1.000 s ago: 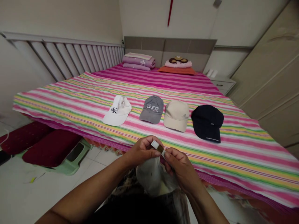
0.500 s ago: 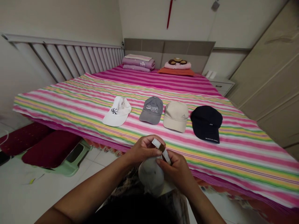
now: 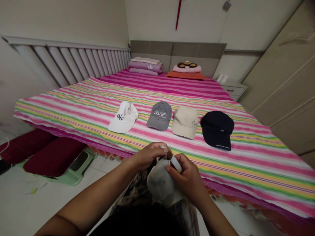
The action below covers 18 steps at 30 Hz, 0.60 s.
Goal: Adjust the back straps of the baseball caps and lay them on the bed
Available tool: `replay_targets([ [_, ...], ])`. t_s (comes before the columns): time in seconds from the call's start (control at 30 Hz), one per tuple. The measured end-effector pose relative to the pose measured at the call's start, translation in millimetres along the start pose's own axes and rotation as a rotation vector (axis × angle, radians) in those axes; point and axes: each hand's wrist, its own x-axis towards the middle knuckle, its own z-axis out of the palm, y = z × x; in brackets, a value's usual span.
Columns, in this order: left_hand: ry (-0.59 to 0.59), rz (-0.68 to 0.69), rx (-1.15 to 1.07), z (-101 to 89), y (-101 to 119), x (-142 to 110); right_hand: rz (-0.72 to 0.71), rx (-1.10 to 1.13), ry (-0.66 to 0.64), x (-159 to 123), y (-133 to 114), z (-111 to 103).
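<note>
A pale cap (image 3: 161,183) hangs over my lap, its back strap and brownish buckle (image 3: 169,154) uppermost. With fingers pinched, my left hand (image 3: 151,155) grips the strap near the buckle. My right hand (image 3: 185,170) is closed on the other side of the strap, thumb pressed against the cap. On the bed beyond lie a white cap (image 3: 124,118) with black letters, a grey cap (image 3: 159,116) with white script, a beige cap (image 3: 185,123) and a black cap (image 3: 218,129), side by side in a row. The held cap's brim is mostly hidden.
The bed (image 3: 73,105) has a striped cover and a headboard (image 3: 187,52). Folded purple bedding (image 3: 146,67) and a pink pile (image 3: 187,69) lie at its head. Green stools (image 3: 76,170) with dark red tops stand at left; a nightstand (image 3: 233,90) is at back right.
My left fingers have shifted on the strap; its white end, which stuck out past the buckle before, is now mostly covered by them. The caps on the bed stay where they were.
</note>
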Motion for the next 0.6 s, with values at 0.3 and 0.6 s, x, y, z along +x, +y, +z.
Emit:
replay_targets([
  [0.3,0.049,0.026,0.107,3.2,-3,0,-0.177,-0.124,0.127,2,-2,-6],
  [0.6,0.027,0.029,0.219,-8.4,2,-6,-0.109,-0.065,0.089,0,2,-7],
])
